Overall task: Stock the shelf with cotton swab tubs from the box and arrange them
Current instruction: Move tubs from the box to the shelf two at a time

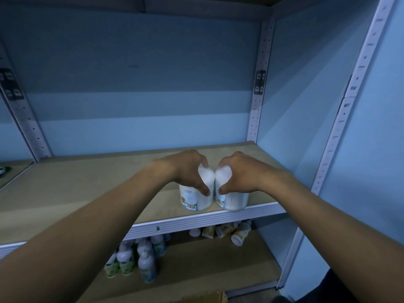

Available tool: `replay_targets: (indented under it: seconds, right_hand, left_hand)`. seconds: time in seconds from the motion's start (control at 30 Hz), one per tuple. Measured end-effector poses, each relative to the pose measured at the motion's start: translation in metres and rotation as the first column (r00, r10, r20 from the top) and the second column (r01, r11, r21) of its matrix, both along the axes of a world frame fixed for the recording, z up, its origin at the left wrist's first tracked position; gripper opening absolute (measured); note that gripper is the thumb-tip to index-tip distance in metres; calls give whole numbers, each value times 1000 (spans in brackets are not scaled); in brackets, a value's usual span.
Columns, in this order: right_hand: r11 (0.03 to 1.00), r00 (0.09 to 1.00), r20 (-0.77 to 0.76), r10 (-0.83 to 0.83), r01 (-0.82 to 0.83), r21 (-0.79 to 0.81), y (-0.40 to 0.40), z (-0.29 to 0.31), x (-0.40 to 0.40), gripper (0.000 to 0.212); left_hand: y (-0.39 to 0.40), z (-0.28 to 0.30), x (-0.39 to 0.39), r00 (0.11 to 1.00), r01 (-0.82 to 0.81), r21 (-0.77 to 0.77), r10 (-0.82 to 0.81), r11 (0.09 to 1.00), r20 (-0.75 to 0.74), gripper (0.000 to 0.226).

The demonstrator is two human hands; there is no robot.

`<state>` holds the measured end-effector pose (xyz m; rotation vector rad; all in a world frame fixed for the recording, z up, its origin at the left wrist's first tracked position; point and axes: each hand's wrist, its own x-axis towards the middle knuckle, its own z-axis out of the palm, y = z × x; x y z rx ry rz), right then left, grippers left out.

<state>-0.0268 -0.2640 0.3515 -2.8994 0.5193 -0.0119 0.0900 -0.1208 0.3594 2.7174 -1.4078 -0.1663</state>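
Two clear cotton swab tubs with white lids stand side by side near the front edge of the wooden shelf (87, 189). My left hand (188, 169) grips the left tub (196, 200) from above, fingers curled over its lid. The right tub (234, 200) is held the same way by my right hand (242, 173). The tubs touch or nearly touch each other. Both show labels with barcodes facing me. The box is out of sight.
The shelf's white metal front rail (196, 221) runs below the tubs. On the lower shelf stand several spray bottles (142, 256) and several toppled small bottles (229, 232). Perforated uprights (258, 106) frame the blue back wall. A cardboard corner (216, 297) shows at the bottom.
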Motion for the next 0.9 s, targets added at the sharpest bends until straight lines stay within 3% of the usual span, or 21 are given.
replay_targets:
  seconds: [0.2,0.7,0.9]
  right_hand:
    - [992,995,93,-34,45,-118,8,-16,-2,58]
    - [987,993,118,-26,44,-154,-24,-18,15,45]
    - [991,992,115,-44,58,-121,-66,-20,32,64]
  left_hand:
    - [6,-11,-5,995,10,-19,-8,1000,97,74]
    - [-30,-12,12,992,30,-24,-26,999,126,68]
    - [-68,-16,33,990,61,-49,-55,997,131,66]
